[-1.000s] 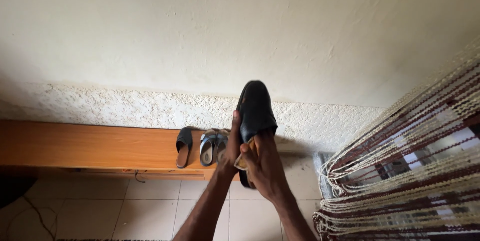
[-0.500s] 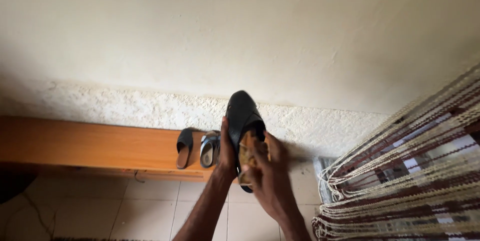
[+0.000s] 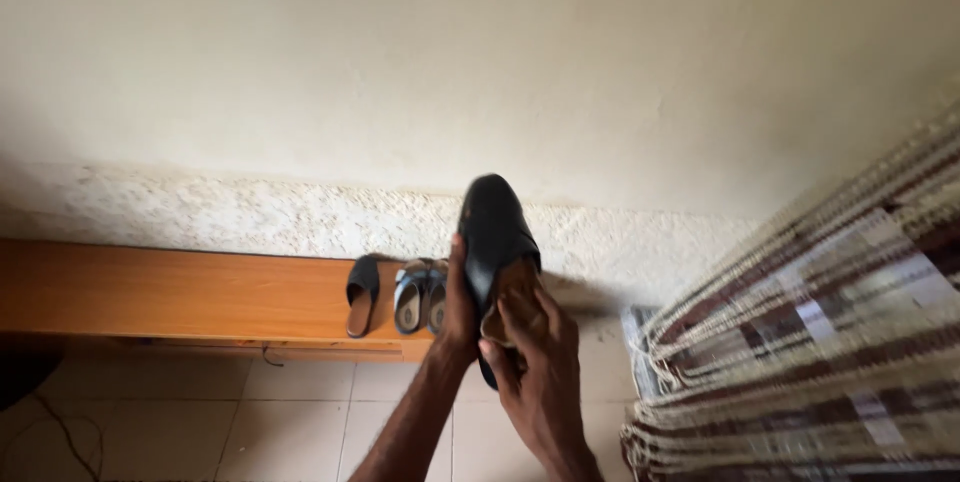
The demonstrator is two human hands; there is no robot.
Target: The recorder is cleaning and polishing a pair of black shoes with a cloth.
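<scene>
Left hand (image 3: 458,304) gripped the black shoe (image 3: 494,242) by its side, toe up, raised in front of the wall (image 3: 480,62). Right hand (image 3: 535,367) held a brown cloth (image 3: 510,300) pressed at the shoe's opening. Wooden bench (image 3: 180,292) just left carried a black slipper (image 3: 362,292) and a sandal pair (image 3: 418,294) near its right end; bead curtain (image 3: 810,342) crowded the right side, tiled floor (image 3: 300,422) below

Bead curtain (image 3: 820,342) blurred; black shoe (image 3: 495,232) heel hidden behind hands.
</scene>
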